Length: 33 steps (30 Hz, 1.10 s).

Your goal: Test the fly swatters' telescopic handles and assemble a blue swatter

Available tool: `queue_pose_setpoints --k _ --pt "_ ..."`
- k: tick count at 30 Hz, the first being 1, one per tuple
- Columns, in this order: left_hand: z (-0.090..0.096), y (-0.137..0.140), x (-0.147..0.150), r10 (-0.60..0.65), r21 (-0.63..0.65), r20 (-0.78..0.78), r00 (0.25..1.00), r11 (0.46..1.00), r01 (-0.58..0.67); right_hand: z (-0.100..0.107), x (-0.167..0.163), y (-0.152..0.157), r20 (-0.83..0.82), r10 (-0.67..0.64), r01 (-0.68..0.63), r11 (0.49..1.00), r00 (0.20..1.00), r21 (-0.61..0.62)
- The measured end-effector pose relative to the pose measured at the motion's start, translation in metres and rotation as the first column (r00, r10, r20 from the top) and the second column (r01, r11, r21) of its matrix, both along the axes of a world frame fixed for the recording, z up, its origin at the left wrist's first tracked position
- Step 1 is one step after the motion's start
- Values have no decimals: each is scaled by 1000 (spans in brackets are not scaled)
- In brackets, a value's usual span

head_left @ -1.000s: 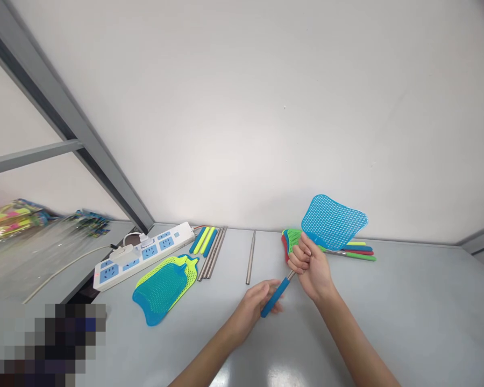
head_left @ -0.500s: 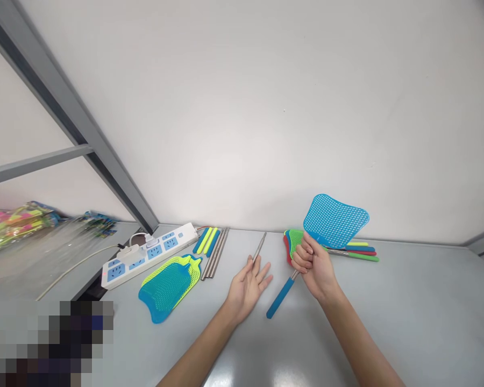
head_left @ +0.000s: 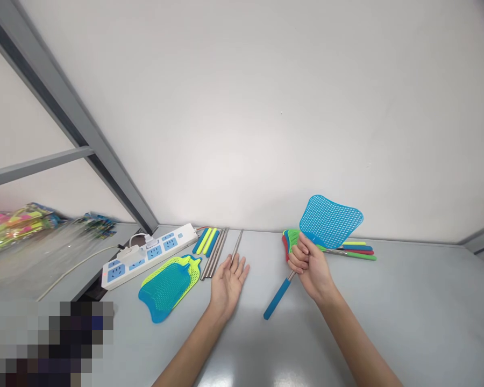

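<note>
My right hand (head_left: 312,269) is closed around the metal shaft of a blue fly swatter (head_left: 331,220). Its mesh head tilts up above my fingers, and the blue grip points down to the left. My left hand (head_left: 228,287) is palm up with a thin metal rod (head_left: 236,248) between thumb and forefinger, the other fingers stretched out. Left of that hand lie several metal rods (head_left: 215,255) side by side, with yellow and blue grips (head_left: 207,242) beside them. Nearer, blue and yellow-green swatter heads (head_left: 165,290) are stacked.
Behind my right hand, several swatters (head_left: 357,251) lie in a pile near the wall. A white power strip (head_left: 149,255) with plugs and cables stands at left. Clear plastic packages (head_left: 32,226) lie farther left, beside a grey metal frame (head_left: 89,145).
My left hand has moved left with the metal rod, toward the row of rods. My right hand and the blue fly swatter have shifted only slightly left.
</note>
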<state>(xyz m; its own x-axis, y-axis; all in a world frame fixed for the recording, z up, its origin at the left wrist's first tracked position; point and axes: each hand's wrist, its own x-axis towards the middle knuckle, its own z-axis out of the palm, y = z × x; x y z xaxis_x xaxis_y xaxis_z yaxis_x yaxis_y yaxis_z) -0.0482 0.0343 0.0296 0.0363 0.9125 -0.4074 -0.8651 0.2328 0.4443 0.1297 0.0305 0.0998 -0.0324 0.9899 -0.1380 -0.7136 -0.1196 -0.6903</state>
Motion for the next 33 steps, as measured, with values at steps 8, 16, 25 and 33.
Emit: queue_pose_setpoints --k 8,16,25,33 --pt "-3 -1 -1 191 18 -80 978 982 -190 0 1 0 -9 -8 8 1000 1000 2" --pt "-2 1 -4 201 26 -118 972 980 -199 -2 2 1 -15 -9 9 1000 1000 5" --pt "9 -17 10 3 202 -636 772 966 163 1 1 0 -39 -66 67 998 997 19" --pt "23 -61 39 -137 105 -955 263 673 732 3 -2 -5 -60 -169 171 984 984 39"
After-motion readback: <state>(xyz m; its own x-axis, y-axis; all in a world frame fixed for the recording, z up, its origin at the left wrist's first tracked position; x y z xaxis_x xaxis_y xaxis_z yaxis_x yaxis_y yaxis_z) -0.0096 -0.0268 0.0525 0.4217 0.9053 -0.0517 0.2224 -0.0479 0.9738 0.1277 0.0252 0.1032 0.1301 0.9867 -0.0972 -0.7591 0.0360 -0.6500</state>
